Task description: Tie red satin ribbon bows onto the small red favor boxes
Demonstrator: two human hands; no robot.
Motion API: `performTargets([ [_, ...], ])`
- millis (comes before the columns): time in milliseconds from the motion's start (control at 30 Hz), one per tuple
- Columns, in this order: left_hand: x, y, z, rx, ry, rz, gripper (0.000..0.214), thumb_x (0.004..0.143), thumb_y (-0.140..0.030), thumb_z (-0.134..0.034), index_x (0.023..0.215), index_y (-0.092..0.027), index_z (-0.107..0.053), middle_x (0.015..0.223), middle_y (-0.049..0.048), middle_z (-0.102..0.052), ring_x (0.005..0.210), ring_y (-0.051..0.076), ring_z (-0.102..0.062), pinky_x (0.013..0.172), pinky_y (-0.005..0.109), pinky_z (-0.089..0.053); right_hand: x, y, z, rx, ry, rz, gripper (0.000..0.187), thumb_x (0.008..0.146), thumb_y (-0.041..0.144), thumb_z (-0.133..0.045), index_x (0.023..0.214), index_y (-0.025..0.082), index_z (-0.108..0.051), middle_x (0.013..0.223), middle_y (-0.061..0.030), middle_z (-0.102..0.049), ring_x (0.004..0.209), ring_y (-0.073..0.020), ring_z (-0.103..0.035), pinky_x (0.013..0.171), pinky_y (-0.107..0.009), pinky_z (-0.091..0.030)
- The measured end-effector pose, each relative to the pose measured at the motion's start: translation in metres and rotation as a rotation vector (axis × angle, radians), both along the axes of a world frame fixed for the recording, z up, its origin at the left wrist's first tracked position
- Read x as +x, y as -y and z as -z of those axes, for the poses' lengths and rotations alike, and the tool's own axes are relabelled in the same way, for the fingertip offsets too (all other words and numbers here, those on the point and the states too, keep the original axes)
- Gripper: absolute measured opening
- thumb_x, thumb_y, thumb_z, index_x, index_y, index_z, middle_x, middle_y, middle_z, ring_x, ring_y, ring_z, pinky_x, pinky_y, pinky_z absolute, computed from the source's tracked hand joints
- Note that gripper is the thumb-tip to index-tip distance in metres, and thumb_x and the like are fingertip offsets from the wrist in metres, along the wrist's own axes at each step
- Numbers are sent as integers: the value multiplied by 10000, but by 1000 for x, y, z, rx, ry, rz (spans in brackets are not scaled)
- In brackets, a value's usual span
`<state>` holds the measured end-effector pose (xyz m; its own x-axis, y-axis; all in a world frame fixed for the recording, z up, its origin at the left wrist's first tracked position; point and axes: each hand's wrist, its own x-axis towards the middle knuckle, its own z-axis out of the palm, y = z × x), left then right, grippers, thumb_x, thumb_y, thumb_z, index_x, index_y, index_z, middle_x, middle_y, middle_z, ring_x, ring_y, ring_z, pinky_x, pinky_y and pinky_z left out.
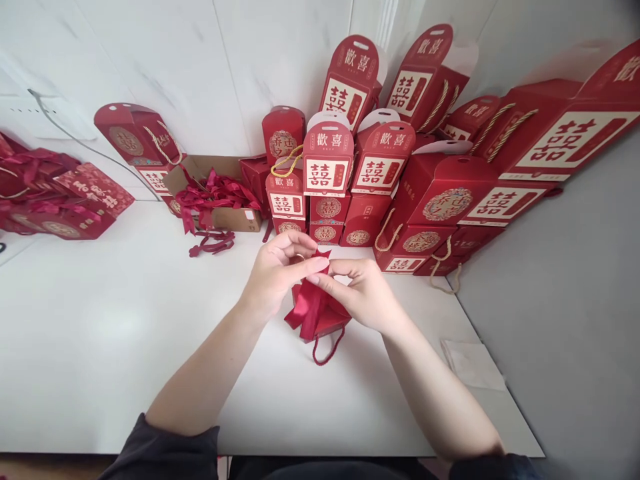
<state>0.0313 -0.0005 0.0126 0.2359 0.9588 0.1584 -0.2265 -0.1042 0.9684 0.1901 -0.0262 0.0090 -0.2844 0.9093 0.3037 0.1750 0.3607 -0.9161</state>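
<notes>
The large characters "歡喜" and "囍" can be read on the stacked red boxes (341,177) along the marbled wall (165,60); their finer print is too small to read. Left of the stack, an open cardboard carton (237,220) overflows with tangled ribbons (220,191). Mid-table (150,360), both forearms reach forward, and the left hand (280,268) and right hand (364,292) meet, pinching 1 crimson strip (311,310) over a small box (330,324)

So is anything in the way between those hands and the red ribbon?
Nothing visible is: the left hand and right hand both hold the red ribbon, over the small red box. The stacked boxes stand beyond the hands, not in between.
</notes>
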Motion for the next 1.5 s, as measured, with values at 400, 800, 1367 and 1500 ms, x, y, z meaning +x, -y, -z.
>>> performTargets([
  [400, -33, -36, 17, 306, -697, 819, 543, 847, -237, -649, 1370, -254, -502, 1435, 85, -503, 1291, 272, -498, 1091, 408, -393, 37, 20, -35, 254, -371, 264, 104, 844, 203, -703, 774, 246, -766, 776, 16, -760, 727, -165, -715, 680, -270, -586],
  [800, -17, -40, 72, 81, -332, 807, 443, 706, -208, -787, 1088, -170, -564, 1242, 155, -621, 1182, 267, -576, 1032, 450, -415, 36, 15, -34, 263, -347, 405, 168, 903, 277, -632, 822, 216, -765, 827, -16, -763, 807, -216, -734, 753, -354, -613],
  [1367, -7, -48, 86, 301, -381, 740, 187, 742, -310, -772, 912, -234, -781, 956, 109, -740, 1190, 278, -531, 1057, 446, -408, 40, 8, -35, 272, -410, 439, 216, 909, 358, -616, 810, 235, -763, 779, -27, -749, 825, -247, -734, 708, -389, -622],
  [1500, -4, -47, 86, 348, -366, 726, 156, 792, -335, -729, 901, -241, -790, 924, 120, -755, 1121, 272, -572, 1025, 450, -431, 45, 10, -36, 246, -422, 394, 160, 896, 297, -639, 821, 243, -769, 796, -18, -752, 814, -234, -731, 697, -369, -620],
])
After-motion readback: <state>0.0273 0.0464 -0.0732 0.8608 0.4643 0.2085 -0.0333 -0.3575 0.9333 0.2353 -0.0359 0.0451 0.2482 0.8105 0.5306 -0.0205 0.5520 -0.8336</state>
